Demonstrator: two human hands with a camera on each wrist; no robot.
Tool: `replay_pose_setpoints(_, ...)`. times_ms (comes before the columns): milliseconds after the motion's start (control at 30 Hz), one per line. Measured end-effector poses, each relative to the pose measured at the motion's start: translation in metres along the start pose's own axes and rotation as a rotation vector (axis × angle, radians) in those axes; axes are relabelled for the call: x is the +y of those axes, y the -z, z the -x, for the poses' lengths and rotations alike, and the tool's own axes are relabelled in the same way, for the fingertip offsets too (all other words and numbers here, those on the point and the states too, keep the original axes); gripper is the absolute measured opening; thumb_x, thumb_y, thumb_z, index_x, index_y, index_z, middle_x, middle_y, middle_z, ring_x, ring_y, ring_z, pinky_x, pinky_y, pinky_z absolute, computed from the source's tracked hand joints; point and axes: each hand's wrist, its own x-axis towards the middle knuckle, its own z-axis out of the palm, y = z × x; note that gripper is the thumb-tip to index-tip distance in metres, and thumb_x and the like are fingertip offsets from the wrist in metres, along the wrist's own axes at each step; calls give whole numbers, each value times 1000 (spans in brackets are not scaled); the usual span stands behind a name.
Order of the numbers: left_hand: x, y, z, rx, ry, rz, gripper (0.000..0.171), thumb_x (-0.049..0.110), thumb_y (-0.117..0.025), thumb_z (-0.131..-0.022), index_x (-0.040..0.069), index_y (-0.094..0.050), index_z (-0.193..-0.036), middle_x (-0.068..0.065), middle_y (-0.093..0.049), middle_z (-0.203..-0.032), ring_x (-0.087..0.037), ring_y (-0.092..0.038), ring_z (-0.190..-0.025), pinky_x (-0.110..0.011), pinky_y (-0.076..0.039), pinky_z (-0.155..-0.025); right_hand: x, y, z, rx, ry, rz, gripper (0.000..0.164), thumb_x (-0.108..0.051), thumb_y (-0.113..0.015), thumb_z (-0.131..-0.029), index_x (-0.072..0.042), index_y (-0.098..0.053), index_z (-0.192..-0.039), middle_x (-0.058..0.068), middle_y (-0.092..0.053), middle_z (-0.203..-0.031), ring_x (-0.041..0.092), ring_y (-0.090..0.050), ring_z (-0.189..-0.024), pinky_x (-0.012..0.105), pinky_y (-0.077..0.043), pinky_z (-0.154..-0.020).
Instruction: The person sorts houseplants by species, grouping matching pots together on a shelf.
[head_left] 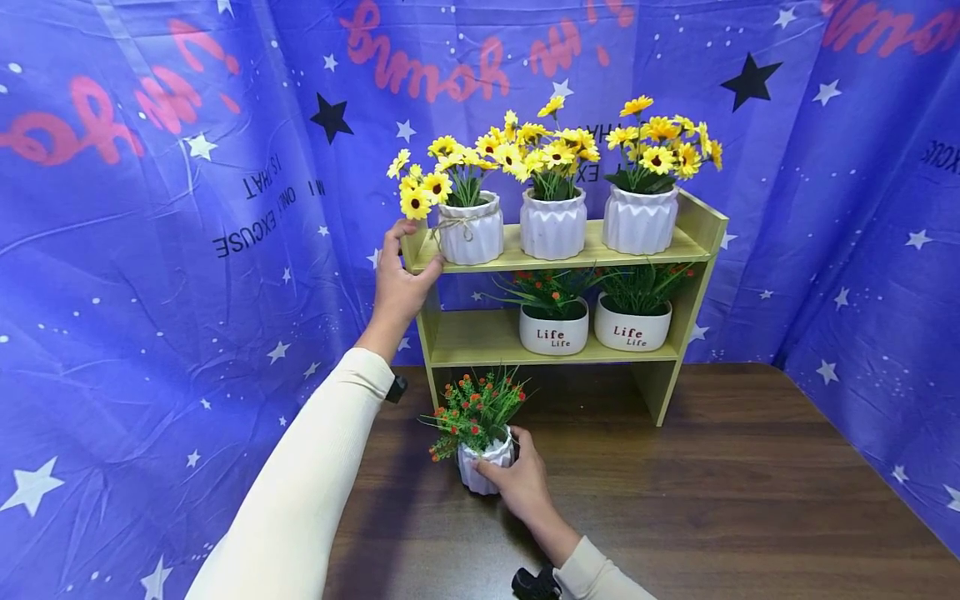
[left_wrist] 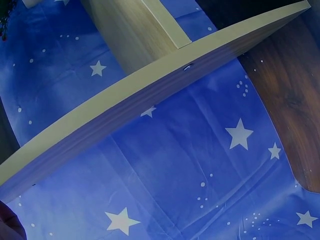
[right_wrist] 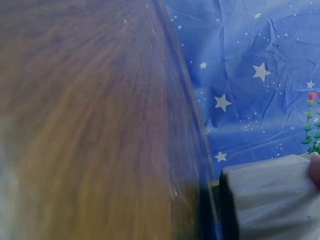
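Observation:
My left hand (head_left: pixel 401 279) grips the top left corner of a two-tier wooden shelf (head_left: pixel 480 339), thumb in front and fingers over the side panel (left_wrist: pixel 150 75). Close beside the thumb stands a white pot of yellow flowers tied with twine (head_left: pixel 471 229). Below, in front of the shelf, my right hand (head_left: pixel 525 483) holds a potted plant (head_left: pixel 486 467) with red flowers and green leaves by its ribbed white pot. The thumb lies on the near side of the pot, fingers on its right. In the right wrist view the white pot (right_wrist: pixel 280 195) shows at the lower right.
Two more white pots of yellow flowers, one in the middle (head_left: pixel 553 225) and one at the right (head_left: pixel 640 221), share the top tier. The lower tier bears two "Life" planters (head_left: pixel 553 333) with red-flowered plants. A brown wooden table (head_left: pixel 750 500) lies beneath; a blue starry curtain (head_left: pixel 150 333) surrounds it.

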Motion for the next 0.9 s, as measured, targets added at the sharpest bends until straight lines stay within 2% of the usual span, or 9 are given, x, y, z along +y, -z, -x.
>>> replay_pose_setpoints(233,1,0,1,5,5,0,50,10,-76,-81,5,-49,-123,-4,-51,-144,-25,-46,-124,-35,-33,-104,-12,11,1,20,10,-17,73,-29,-90,-67,-7,-54,-127,12,-66,-112,26,-61,-99,40,-49,-81)
replay_pose_setpoints(500,0,1,1,4,13,-5,50,11,-76,-82,6,-49,-123,-2,-51,-144,-26,-46,-123,-36,-33,-103,-41,27,-5,34,28,-74,72,-28,-89,-69,-10,-53,-128,13,-66,-115,28,-60,-103,43,-48,-86)
replay_pose_setpoints(667,1,2,2,-9,37,-11,49,12,-75,-83,7,-48,-124,-1,-50,-144,-24,-43,-126,-37,-33,-105,-61,34,-16,49,60,-84,71,-28,-89,-71,-11,-53,-130,13,-66,-118,28,-60,-106,45,-48,-87)
replay_pose_setpoints(900,2,2,1,-15,45,-14,51,14,-76,-83,6,-49,-125,1,-50,-144,-25,-43,-124,-38,-35,-102,-91,37,-41,43,129,-136,73,-24,-89,-72,-10,-51,-132,14,-66,-118,27,-61,-107,39,-50,-84)
